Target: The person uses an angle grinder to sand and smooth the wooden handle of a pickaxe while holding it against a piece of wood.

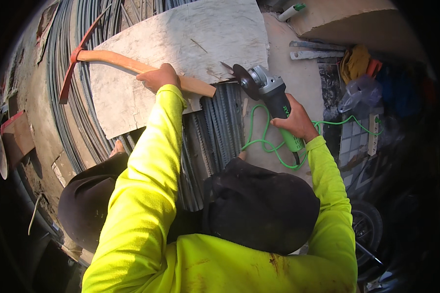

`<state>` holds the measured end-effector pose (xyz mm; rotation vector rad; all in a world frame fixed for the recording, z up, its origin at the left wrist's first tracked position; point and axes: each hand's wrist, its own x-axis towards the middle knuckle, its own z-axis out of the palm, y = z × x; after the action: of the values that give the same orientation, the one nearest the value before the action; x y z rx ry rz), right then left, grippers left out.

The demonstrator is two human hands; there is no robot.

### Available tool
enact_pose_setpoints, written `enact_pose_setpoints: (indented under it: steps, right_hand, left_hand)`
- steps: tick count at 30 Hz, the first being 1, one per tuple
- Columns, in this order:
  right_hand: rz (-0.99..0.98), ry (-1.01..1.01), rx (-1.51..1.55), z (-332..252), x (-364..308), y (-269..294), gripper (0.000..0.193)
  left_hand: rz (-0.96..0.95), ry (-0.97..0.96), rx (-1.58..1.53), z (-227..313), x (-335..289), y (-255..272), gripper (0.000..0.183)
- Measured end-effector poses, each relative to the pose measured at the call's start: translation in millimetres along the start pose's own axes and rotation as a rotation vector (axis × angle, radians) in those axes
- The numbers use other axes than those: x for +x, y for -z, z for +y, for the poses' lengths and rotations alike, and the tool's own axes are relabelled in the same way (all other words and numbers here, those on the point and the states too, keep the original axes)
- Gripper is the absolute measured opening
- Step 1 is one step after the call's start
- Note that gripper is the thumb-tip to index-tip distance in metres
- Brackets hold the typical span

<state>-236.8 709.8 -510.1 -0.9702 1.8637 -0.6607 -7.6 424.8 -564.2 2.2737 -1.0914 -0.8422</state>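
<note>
My left hand (pixel 160 78) is wrapped round the wooden handle of a pickaxe (pixel 113 59), whose red head points away to the left. The pickaxe lies across or just above a worn pale board (pixel 190 39); I cannot tell if it touches. My right hand (pixel 297 121) grips the dark and green body of an angle grinder (pixel 275 100). The grinder's dark disc (pixel 246 81) is at the board's right edge, close to a pointed sliver. Whether the disc is spinning cannot be made out. A bright green cord (pixel 266 142) loops beside the grinder.
Long ribbed steel bars (pixel 220 122) run beneath the board and between my knees. The cord leads right to a white power strip (pixel 373 134). Plastic bags (pixel 362 94) and a yellow cloth (pixel 354 63) lie at the right, with a wheel (pixel 365 224) below them.
</note>
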Motion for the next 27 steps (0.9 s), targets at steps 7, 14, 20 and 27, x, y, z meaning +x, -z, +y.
enact_pose_setpoints:
  steps: [7,14,20,27]
  right_hand:
    - [-0.022,0.027,0.091,-25,-25,-17,0.075]
    - [-0.06,0.155,0.003,-47,-12,-25,0.075]
    - [-0.206,0.115,-0.042,-68,13,-12,0.074]
    - [-0.095,0.147,0.041,-77,7,-8,0.07]
  left_hand:
    - [-0.091,0.265,-0.729,-3,26,17,0.048]
    - [-0.15,0.302,-0.849,0,23,35,0.036]
    - [-0.151,0.305,-0.847,-8,20,37,0.031]
    - [-0.115,0.264,-0.754,-13,44,32,0.036]
